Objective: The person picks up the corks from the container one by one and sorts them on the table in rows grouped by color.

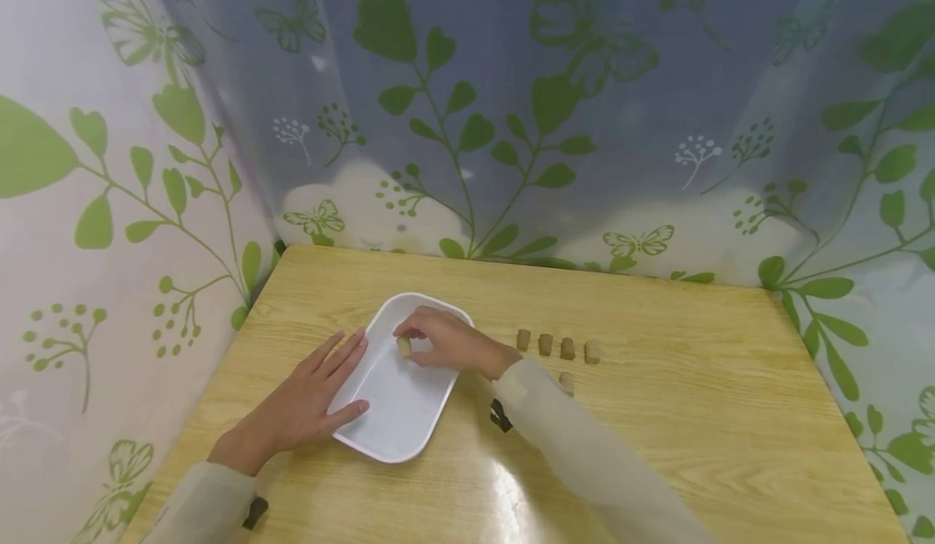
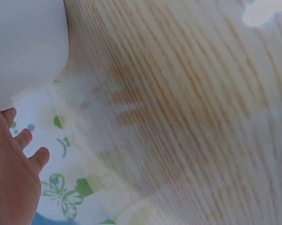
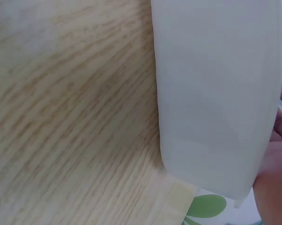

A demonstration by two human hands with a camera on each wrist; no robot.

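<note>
My right hand (image 1: 447, 341) reaches over the white tray (image 1: 398, 402) and pinches a small, pale tan cork (image 1: 404, 347) between thumb and fingers, inside the tray's outline. Spread along the tray's left rim is my left hand (image 1: 310, 394), fingers straight and thumb extended over the inside. The left wrist view has that hand (image 2: 12, 173) at the edge, beside the tray's outer wall (image 2: 28, 42). In the right wrist view the tray's side wall (image 3: 216, 98) hides most of the right hand (image 3: 274, 173), and the cork does not show.
Right of the tray, several corks stand in a row, among them a darker one (image 1: 545, 344) and a pale one (image 1: 592, 352). Another cork (image 1: 566, 382) sits nearer, partly behind the right sleeve (image 1: 577, 455). The wooden table (image 1: 701, 414) meets leaf-patterned curtains (image 1: 497, 146) at its far edge.
</note>
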